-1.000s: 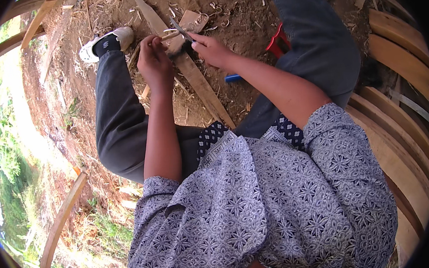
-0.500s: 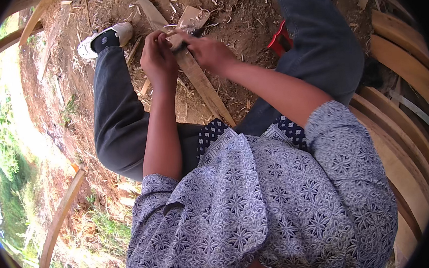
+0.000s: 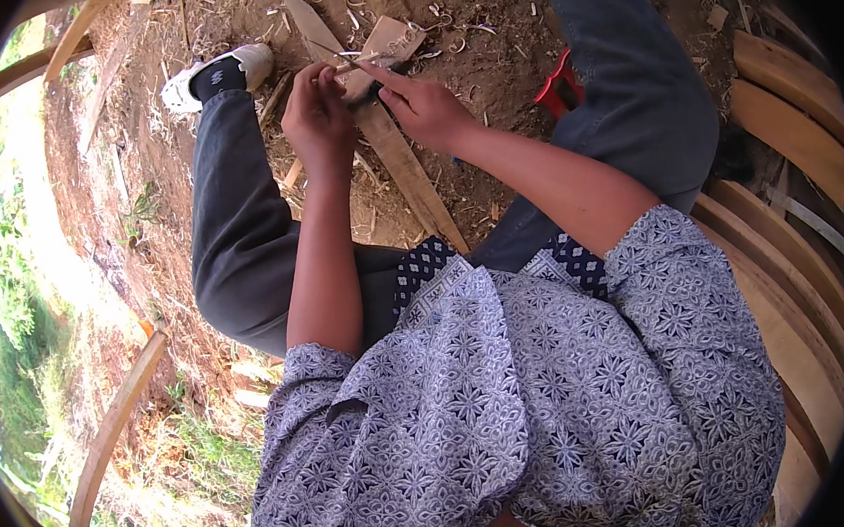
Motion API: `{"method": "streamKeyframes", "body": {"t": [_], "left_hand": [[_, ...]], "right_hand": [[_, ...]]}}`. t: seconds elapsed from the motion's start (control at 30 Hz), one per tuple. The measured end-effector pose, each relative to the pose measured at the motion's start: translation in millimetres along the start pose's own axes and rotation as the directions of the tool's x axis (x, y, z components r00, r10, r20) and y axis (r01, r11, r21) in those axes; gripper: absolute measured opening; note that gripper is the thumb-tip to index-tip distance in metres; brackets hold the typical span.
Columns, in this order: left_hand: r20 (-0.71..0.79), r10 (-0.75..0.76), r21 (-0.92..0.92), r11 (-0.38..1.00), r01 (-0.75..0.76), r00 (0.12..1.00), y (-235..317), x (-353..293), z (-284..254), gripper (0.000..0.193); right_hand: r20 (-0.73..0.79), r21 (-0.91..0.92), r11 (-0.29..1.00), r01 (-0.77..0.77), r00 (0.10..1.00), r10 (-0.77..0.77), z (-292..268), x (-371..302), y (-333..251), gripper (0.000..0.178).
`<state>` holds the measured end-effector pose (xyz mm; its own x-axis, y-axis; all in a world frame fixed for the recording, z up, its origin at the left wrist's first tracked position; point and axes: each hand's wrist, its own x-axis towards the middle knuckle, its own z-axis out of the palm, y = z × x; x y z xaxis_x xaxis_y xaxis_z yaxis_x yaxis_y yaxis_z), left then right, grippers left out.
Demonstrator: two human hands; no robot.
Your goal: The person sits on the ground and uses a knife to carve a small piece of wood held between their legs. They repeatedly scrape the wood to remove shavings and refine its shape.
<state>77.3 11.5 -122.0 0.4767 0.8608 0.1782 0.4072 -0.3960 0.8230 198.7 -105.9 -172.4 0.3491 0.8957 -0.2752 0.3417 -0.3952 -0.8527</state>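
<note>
My left hand point(image 3: 319, 119) is closed around a thin pale sliver of wood point(image 3: 337, 62) that pokes out toward the upper right. My right hand point(image 3: 426, 111) grips a small dark knife point(image 3: 371, 89), its tip resting against the sliver just beside the left fingers. Both hands hover over a long flat wooden plank point(image 3: 406, 172) lying slanted on the dirt between my legs. A small flat wooden block point(image 3: 395, 40) lies on the ground just beyond the hands.
Wood shavings litter the brown dirt point(image 3: 486, 53). My left foot wears a white shoe point(image 3: 232, 66) at the upper left. A red object point(image 3: 557, 88) shows beside my right leg. Curved wooden slats point(image 3: 783, 111) stack at the right; a bent wooden strip point(image 3: 111, 432) lies lower left.
The hands came close together over the plank half a second ago and have now drawn slightly apart, with the knife tip and sliver showing between them again.
</note>
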Motion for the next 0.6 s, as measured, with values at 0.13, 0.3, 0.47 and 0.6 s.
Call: {"method": "streamKeyframes", "body": {"t": [0.13, 0.3, 0.47, 0.6], "left_hand": [[0.002, -0.010, 0.040, 0.999, 0.010, 1.000, 1, 0, 1, 0.014], [-0.002, -0.012, 0.023, 1.000, 0.012, 1.000, 5, -1, 1, 0.015], [0.023, -0.005, 0.051, 0.999, 0.004, 1.000, 0, -5, 1, 0.020], [-0.001, -0.030, 0.014, 0.999, 0.030, 1.000, 0, -3, 2, 0.019]], "right_hand": [[-0.027, -0.002, 0.987, -0.160, 0.987, 0.160, 10, 0, 29, 0.051], [-0.041, -0.011, 0.999, -0.050, 0.998, 0.049, 9, -2, 14, 0.051], [0.090, -0.057, 0.983, -0.175, 0.980, 0.180, -2, -1, 9, 0.053], [0.029, -0.086, 0.988, -0.130, 0.991, 0.133, 3, -1, 13, 0.053]]}}
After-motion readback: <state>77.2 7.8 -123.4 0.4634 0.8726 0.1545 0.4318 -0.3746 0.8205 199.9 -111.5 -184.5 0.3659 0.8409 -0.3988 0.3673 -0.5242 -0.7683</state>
